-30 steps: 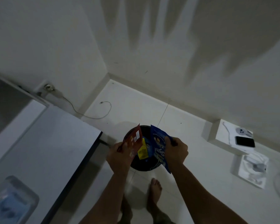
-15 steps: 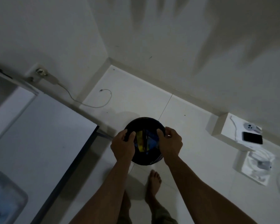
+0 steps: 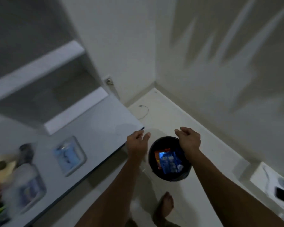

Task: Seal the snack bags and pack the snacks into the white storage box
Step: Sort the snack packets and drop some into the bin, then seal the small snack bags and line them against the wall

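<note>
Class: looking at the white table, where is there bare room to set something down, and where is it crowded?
Bare: the table's far stretch, between the shelf edge and the corner nearest the left hand. Crowded: the near left end, around the clear containers and blurred items.

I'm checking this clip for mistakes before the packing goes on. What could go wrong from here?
The blue and orange snack wrappers lie inside the black bin on the floor; if they still held snacks, those would miss the storage box. Both hands, left hand and right hand, hold nothing. The dim, blurred view could hide items on the table.
</note>
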Available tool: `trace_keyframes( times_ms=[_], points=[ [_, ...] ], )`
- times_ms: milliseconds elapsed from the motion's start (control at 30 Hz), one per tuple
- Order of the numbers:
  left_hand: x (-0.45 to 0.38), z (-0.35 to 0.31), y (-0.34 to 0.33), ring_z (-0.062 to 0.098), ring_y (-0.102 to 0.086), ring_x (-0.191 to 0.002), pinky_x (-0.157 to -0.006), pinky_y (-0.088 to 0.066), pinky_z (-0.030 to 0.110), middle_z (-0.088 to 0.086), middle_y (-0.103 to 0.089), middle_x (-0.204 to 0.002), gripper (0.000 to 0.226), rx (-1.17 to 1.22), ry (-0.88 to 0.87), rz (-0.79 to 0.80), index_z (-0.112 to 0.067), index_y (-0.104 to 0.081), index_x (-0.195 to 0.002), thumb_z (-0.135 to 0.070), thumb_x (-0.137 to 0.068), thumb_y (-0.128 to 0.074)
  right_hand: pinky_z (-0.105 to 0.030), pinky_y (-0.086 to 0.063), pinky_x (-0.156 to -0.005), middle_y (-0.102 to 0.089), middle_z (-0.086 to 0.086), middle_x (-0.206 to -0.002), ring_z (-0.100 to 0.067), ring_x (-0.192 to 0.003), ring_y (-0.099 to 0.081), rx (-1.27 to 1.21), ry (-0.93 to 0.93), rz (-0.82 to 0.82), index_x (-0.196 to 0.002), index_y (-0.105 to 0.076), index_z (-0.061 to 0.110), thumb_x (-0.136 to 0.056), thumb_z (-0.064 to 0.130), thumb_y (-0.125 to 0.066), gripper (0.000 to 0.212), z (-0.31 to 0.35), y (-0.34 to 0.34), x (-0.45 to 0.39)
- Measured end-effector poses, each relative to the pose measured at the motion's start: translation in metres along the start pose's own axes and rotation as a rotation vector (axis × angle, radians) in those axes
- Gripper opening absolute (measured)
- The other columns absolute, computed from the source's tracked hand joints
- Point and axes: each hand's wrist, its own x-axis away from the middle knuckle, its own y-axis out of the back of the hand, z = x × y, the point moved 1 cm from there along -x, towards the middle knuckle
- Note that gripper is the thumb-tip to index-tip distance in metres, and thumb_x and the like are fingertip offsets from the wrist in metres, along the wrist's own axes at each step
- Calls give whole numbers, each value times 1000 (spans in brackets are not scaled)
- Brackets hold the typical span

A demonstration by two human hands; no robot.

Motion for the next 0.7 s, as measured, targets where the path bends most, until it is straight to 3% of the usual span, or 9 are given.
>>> trace_keyframes(
  times_ms=[133, 233, 333, 433, 600, 700],
  points=[
    [8, -6, 61, 12, -67, -79, -76, -51, 14, 1, -72, -85, 25, 22, 21, -26, -14, -73, -97, -26, -77, -82, -44, -56, -92, -74, -5, -95, -23, -94, -70, 32, 63, 165, -95, -74, 20, -75, 31, -83, 25, 25, -26, 24],
    [18, -2, 117, 8, -66, -73, -80, -53, 20, -3, -71, -78, 27, 44, 6, -33, -14, -75, -95, -27, -74, -84, -40, -57, -78, -74, -11, -95, -23, -91, -70, 47, 129, 299, -101, -73, 14, -79, 26, -81, 27, 47, -53, 62],
    [37, 11, 186, 4, -62, -68, -75, -50, 17, -3, -69, -77, 27, 57, -22, -76, -11, -75, -96, -24, -74, -84, -40, -54, -72, -73, -16, -96, -25, -89, -69, 57, 202, 406, -102, -73, 9, -83, 21, -78, 23, 62, -84, 114],
    [64, 35, 262, 4, -63, -71, -67, -48, 11, -3, -69, -82, 28, 65, -34, -154, -12, -74, -98, -26, -76, -82, -34, -54, -70, -73, -9, -99, -23, -91, -70, 112, 264, 550, -106, -72, 9, -85, 23, -76, 26, 64, -115, 175],
    [113, 95, 380, 6, -65, -81, -76, -54, 20, 0, -72, -93, 26, 54, -32, -302, -12, -73, -100, -27, -80, -79, -32, -56, -69, -72, -4, -103, -21, -93, -70, 238, 341, 789, -108, -70, 12, -88, 23, -73, 24, 44, -167, 286],
    [140, 133, 437, 13, -68, -85, -82, -55, 31, 0, -73, -89, 14, 27, 1, -370, -18, -73, -90, -28, -80, -78, -34, -56, -71, -72, -7, -104, -23, -93, -71, 345, 364, 919, -106, -70, 13, -89, 21, -71, 18, 23, -198, 339]
  ],
)
